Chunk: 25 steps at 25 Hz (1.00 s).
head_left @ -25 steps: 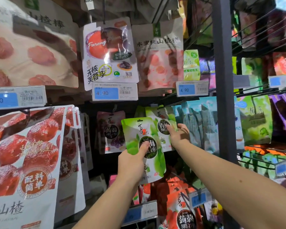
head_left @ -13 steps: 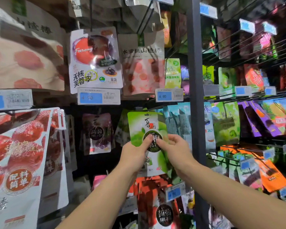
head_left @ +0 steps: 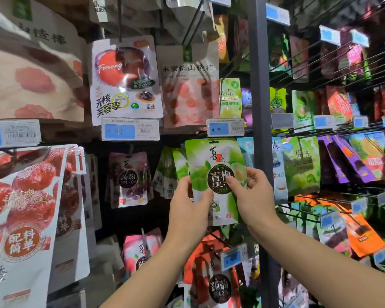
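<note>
A green snack pouch [head_left: 211, 156] with a dark round label is held upright in front of a shop rack. My left hand [head_left: 188, 210] grips its lower left edge, thumb across the front. My right hand [head_left: 252, 194] pinches its right side, thumb on the dark label and fingers behind. The pouch's top with its hang hole sits just under a price tag [head_left: 225, 127]. More green pouches [head_left: 171, 172] of the same kind hang behind it to the left.
A grey upright post [head_left: 260, 103] stands right of the pouch. Purple pouches [head_left: 129, 178] hang to the left, red-orange ones [head_left: 211, 274] below. Large red-fruit bags [head_left: 25, 207] crowd the left. Wire pegs [head_left: 342, 61] with colourful packets fill the right.
My right hand left the hanging pouches and came onto the held green pouch. Both hands raised the pouch toward the price tag and turned it more upright. The camera shifted right.
</note>
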Tool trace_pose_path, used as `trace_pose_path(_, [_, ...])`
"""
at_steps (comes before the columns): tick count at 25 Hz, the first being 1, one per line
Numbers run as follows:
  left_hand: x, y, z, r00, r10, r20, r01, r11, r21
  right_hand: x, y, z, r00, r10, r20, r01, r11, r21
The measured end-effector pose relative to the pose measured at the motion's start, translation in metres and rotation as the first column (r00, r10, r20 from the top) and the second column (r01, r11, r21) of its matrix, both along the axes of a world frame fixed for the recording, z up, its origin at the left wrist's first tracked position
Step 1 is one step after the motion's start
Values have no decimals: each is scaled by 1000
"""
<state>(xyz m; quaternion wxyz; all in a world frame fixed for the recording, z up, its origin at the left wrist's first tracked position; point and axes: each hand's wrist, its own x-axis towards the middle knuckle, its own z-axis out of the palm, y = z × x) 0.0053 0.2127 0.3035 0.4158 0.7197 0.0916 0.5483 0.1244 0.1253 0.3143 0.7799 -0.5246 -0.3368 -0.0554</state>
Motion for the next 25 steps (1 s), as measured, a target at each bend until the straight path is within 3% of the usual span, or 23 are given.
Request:
trace_pose_path(13, [17,10,11,999,27,-32,-28,999,-32,10,19,6,995,-71,-70,71,997,-6])
trace_pose_path(18, [24,11,11,985,107,-139,-109,994,-7,13,22,2,996,-67,-56,65,997,-39])
trace_pose_path(22, [26,19,5,987,113,-115,-116,993,-16,19,30,-12,998,-44,-33,37,981,-188])
trace_pose_path(25, [28,31,6,955,236,-181,-228,972,64,27,44,-23,999,-27,-44,13,958,-287])
